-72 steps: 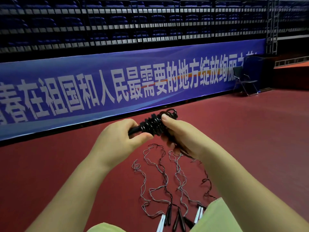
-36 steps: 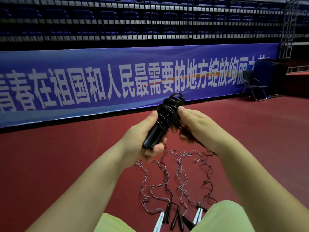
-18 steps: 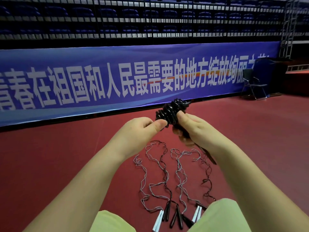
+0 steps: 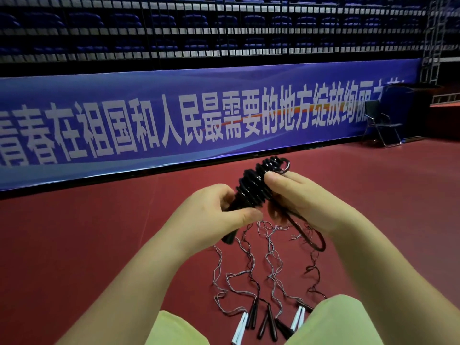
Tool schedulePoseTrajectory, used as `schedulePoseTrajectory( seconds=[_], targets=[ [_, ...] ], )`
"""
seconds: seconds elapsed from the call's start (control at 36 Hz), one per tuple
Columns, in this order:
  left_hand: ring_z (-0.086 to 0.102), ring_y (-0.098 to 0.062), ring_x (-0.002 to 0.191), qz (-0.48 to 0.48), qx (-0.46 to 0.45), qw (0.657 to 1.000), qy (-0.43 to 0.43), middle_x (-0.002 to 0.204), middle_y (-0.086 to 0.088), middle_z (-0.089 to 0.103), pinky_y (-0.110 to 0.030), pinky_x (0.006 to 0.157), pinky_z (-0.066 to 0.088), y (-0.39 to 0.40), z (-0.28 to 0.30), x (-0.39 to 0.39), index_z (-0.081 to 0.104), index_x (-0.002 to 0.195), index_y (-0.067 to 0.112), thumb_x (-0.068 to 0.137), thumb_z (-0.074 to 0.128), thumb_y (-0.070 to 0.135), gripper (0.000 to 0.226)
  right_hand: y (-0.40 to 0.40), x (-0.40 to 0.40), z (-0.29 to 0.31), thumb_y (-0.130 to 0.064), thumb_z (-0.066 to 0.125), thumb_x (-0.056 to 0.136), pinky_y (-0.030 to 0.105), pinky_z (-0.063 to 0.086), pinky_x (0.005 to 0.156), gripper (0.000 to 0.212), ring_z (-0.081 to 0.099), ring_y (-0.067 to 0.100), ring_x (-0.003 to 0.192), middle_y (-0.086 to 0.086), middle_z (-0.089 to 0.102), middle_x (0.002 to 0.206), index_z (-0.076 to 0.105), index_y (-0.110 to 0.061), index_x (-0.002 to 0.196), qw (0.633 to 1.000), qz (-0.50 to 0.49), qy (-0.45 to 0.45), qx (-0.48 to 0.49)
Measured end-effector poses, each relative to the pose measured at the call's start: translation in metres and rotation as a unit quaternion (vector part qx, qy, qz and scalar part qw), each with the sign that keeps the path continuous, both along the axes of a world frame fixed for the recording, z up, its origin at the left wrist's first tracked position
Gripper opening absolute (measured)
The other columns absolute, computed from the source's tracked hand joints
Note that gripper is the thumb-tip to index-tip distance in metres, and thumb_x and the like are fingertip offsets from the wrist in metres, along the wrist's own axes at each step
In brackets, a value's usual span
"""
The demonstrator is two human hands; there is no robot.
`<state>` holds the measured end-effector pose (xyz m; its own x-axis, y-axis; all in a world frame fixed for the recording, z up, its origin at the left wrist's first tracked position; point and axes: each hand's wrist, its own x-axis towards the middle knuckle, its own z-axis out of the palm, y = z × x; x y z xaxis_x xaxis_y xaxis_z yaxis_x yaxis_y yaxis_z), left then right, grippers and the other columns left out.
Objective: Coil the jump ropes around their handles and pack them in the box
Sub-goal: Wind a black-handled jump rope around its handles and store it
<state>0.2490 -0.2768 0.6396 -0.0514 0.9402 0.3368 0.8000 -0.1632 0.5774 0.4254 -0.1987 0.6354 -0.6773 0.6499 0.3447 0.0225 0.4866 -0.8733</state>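
A big indoor sports hall.
Rows of blue seats (image 4: 199, 23) climb behind a long blue banner (image 4: 174, 120), the floor (image 4: 74, 245) is smooth red, and a folding chair (image 4: 380, 125) stands beside it.

Coiled jump rope (image 4: 256, 188): between my hands, above the floor (image 4: 74, 245); my left grip (image 4: 211, 220) on its near end, my right grip (image 4: 303, 197) on its far part. Loose jump ropes (image 4: 261, 270): on the floor beneath, handles toward me, between my knees. Banner (image 4: 174, 120): behind, along the floor's far edge. Chair (image 4: 380, 125): far right, before the banner.
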Motion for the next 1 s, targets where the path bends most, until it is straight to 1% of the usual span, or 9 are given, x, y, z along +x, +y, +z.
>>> schedulePoseTrajectory(
  seconds=[0.08,0.25,0.42,0.5,0.67,0.75,0.83,0.89,1.0],
  targets=[
    [0.064,0.002,0.076,-0.017,0.006,1.000,-0.025,0.083,0.014,0.068,-0.030,0.077,0.053,0.001,-0.001,0.001,0.059,0.099,0.041,0.069,0.068,0.059,0.036,0.002,-0.002,0.000,-0.056,0.049,0.088,0.030,0.045,0.059,0.028,0.057,0.014,0.060,-0.011,0.066,0.068,0.059,-0.032,0.097,1.000,0.001,0.019,0.002],
    [0.059,-0.008,0.071,0.028,0.069,0.995,0.063,0.074,0.009,0.064,-0.040,0.070,0.051,0.000,0.000,0.002,0.061,0.084,0.030,0.075,0.068,0.056,0.028,0.010,-0.002,0.002,-0.066,0.054,0.082,0.034,0.049,0.066,0.041,0.061,0.020,0.067,-0.002,0.072,0.095,0.063,-0.033,0.105,0.999,0.016,-0.022,-0.045],
    [0.057,-0.005,0.074,0.070,0.069,0.991,0.095,0.078,0.013,0.060,-0.030,0.063,0.044,0.001,-0.003,-0.005,0.054,0.096,0.029,0.072,0.072,0.056,0.040,0.011,-0.004,0.010,-0.053,0.058,0.070,0.030,0.034,0.054,0.051,0.043,0.012,0.046,-0.005,0.056,0.056,0.061,-0.011,0.099,0.995,0.019,-0.066,-0.076],
    [0.055,-0.007,0.077,0.084,0.078,0.991,0.073,0.083,0.012,0.057,-0.030,0.063,0.043,0.001,-0.003,-0.005,0.047,0.099,0.025,0.072,0.076,0.051,0.047,0.012,-0.005,0.010,-0.049,0.061,0.072,0.025,0.027,0.048,0.060,0.032,0.010,0.047,-0.006,0.044,0.056,0.060,0.001,0.106,0.996,0.013,-0.052,-0.067],
    [0.056,-0.010,0.101,0.032,0.079,0.995,0.043,0.107,0.016,0.056,-0.032,0.088,0.046,0.001,-0.006,-0.004,0.022,0.139,0.041,0.071,0.079,0.046,0.089,0.008,-0.004,0.011,-0.044,0.062,0.075,0.020,0.029,0.044,0.031,0.032,0.008,0.047,-0.004,0.042,0.061,0.064,-0.015,0.086,0.997,0.028,-0.031,-0.069],
    [0.059,-0.009,0.100,0.001,0.107,0.994,0.039,0.109,0.016,0.060,-0.031,0.089,0.047,0.000,-0.006,-0.005,0.015,0.133,0.060,0.072,0.082,0.037,0.093,0.006,-0.001,0.013,-0.039,0.064,0.075,0.020,0.029,0.044,0.032,0.034,0.008,0.047,-0.004,0.043,0.058,0.064,-0.010,0.089,0.996,0.045,-0.026,-0.072],
    [0.060,0.004,0.094,-0.015,0.132,0.991,-0.008,0.101,0.022,0.063,-0.016,0.081,0.046,0.001,-0.007,-0.007,0.035,0.119,0.054,0.070,0.084,0.029,0.074,0.007,0.004,0.014,-0.033,0.069,0.073,0.021,0.033,0.048,0.038,0.038,0.009,0.048,-0.005,0.047,0.055,0.065,-0.002,0.095,0.998,0.014,-0.039,-0.055],
    [0.057,0.012,0.090,-0.012,0.139,0.989,-0.051,0.095,0.023,0.062,-0.003,0.071,0.041,0.001,-0.008,-0.009,0.038,0.116,0.046,0.070,0.083,0.027,0.067,0.008,0.006,0.012,-0.027,0.072,0.078,0.022,0.043,0.056,0.023,0.049,0.009,0.054,-0.005,0.056,0.059,0.067,-0.008,0.090,0.998,-0.032,-0.054,-0.007],
    [0.056,0.015,0.086,0.000,0.134,0.986,-0.103,0.095,0.020,0.061,-0.003,0.067,0.038,0.000,-0.010,-0.013,0.038,0.114,0.042,0.072,0.081,0.026,0.062,0.015,0.016,0.008,-0.028,0.077,0.079,0.031,0.045,0.079,0.012,0.057,0.012,0.072,-0.003,0.063,0.073,0.068,-0.020,0.077,0.997,-0.058,-0.056,0.023]
  ],
)
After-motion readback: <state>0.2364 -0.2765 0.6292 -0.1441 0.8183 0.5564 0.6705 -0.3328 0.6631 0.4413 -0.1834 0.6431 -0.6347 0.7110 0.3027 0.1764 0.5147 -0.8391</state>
